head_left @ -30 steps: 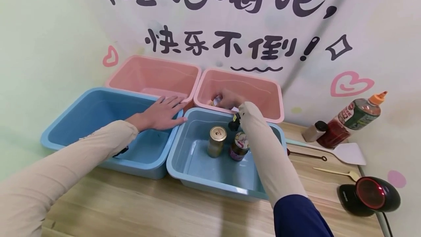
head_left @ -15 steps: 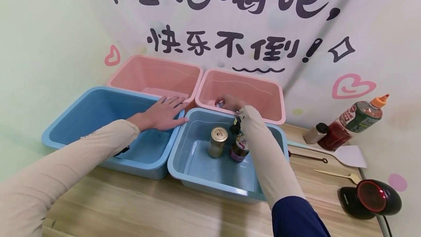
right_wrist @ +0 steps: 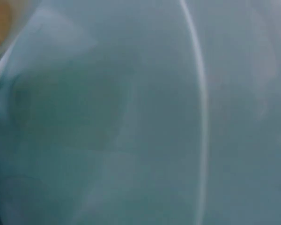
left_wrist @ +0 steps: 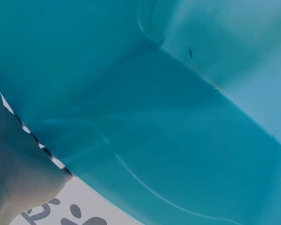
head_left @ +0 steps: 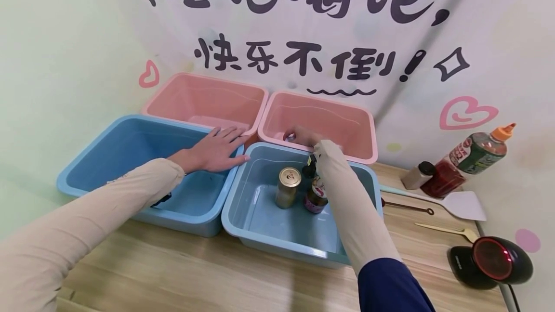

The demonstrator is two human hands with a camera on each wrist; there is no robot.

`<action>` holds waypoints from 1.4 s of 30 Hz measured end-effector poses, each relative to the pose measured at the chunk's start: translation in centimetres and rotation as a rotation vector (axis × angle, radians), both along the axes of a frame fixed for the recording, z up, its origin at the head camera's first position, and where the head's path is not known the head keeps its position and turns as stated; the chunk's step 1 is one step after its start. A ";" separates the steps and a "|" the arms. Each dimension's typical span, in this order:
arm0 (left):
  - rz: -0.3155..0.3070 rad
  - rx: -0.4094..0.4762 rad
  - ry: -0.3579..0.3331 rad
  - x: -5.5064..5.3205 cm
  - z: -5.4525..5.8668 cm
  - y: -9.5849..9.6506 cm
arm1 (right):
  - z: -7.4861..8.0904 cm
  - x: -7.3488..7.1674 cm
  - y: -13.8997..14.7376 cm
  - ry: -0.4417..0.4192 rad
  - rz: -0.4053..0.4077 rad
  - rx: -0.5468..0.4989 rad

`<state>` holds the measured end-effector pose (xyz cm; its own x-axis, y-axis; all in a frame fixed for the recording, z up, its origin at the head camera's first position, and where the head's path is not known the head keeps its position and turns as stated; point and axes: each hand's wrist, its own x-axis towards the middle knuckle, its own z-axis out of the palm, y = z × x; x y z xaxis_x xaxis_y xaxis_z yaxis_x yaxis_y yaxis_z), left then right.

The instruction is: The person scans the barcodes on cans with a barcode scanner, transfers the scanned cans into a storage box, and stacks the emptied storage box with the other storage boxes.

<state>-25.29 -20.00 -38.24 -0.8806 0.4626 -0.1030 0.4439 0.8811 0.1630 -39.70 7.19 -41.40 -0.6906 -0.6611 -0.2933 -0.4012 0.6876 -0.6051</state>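
My left hand (head_left: 214,152) rests spread, palm down, over the edge where the left blue bin (head_left: 204,201) meets the left pink bin (head_left: 208,93). In the left wrist view, part of that hand (left_wrist: 23,173) shows at the rim. My right hand (head_left: 304,136) reaches down inside the right pink bin (head_left: 323,101), fingers curled round a small silvery-topped thing (head_left: 291,137). Most of it is hidden, and I cannot tell its kind. Below that arm, a gold-topped can (head_left: 288,189) and a dark jar (head_left: 316,199) stand upright in the right blue bin (head_left: 260,220).
To the right on the wooden table (head_left: 173,264) lie a white spatula (head_left: 464,204), a thin dark rod (head_left: 409,205) and a pale spoon (head_left: 446,229). A sauce bottle (head_left: 468,160), a black-capped shaker (head_left: 418,175) and a black scanner-like device (head_left: 494,259) stand near the wall.
My right hand has sunk slightly in the right pink bin, and less of the silvery-topped thing shows. The left hand stays on the rim. The head view has shifted a little.
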 end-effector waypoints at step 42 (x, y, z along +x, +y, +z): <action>0.007 -0.001 -0.006 0.1 0.0 0.2 | 9.1 8.7 4.3 0.326 0.103 -0.101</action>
<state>-25.23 -19.80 -38.24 -0.8829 0.4566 -0.1093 0.4369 0.8843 0.1648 -31.01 11.50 -32.25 -0.6650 -0.7468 0.0022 -0.6488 0.5763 -0.4969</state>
